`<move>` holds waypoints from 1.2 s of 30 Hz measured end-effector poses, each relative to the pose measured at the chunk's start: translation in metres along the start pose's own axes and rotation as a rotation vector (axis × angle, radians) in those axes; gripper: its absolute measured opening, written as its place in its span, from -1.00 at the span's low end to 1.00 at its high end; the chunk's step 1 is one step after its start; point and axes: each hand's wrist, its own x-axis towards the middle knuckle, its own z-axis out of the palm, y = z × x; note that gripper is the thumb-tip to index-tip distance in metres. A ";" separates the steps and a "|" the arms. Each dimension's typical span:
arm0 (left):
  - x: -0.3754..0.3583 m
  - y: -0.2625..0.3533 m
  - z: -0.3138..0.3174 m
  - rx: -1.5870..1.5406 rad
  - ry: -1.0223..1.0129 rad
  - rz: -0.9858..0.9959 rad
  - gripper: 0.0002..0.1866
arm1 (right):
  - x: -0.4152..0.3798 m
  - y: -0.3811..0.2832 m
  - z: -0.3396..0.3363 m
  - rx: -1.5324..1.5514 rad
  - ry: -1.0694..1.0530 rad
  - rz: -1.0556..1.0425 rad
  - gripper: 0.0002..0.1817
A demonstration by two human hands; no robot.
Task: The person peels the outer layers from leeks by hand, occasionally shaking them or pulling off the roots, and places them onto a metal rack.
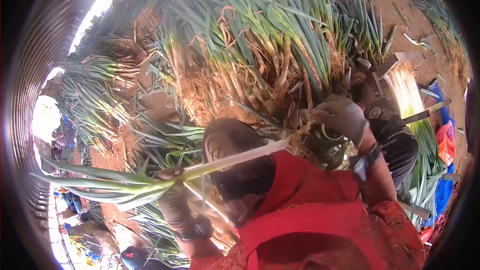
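Note:
A long green onion (240,159) with a white shank lies across my lap, its leaves (115,185) fanned out to the left. My gloved left hand (173,190) is closed round it where the white turns to green. At the root end (300,137) on the right is my gloved right hand (345,120), curled and blurred by motion. A pale dry strand runs from the roots to its fingers; what they grip I cannot tell. Loose peeled leaves (327,142) hang below that hand, beside my knee (232,142).
A big heap of unpeeled green onions (260,35) lies just ahead, roots towards me. More bundles (100,100) cover the soil at left. To the right, cleaned onions (412,105) rest in a rack (417,116) beside blue sheeting (442,190) and an orange-red bag (445,142).

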 end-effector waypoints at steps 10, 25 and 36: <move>0.000 -0.004 0.003 -0.167 -0.169 0.049 -0.74 | 0.067 -0.128 0.026 0.374 -0.136 -0.337 -0.73; -0.006 -0.010 0.002 0.054 -0.081 -0.026 -0.77 | 0.036 -0.091 -0.014 0.244 0.095 -0.199 -0.87; -0.002 -0.008 -0.001 -0.302 -0.316 0.324 -0.69 | 0.068 -0.136 0.037 0.154 -0.131 -0.346 -0.89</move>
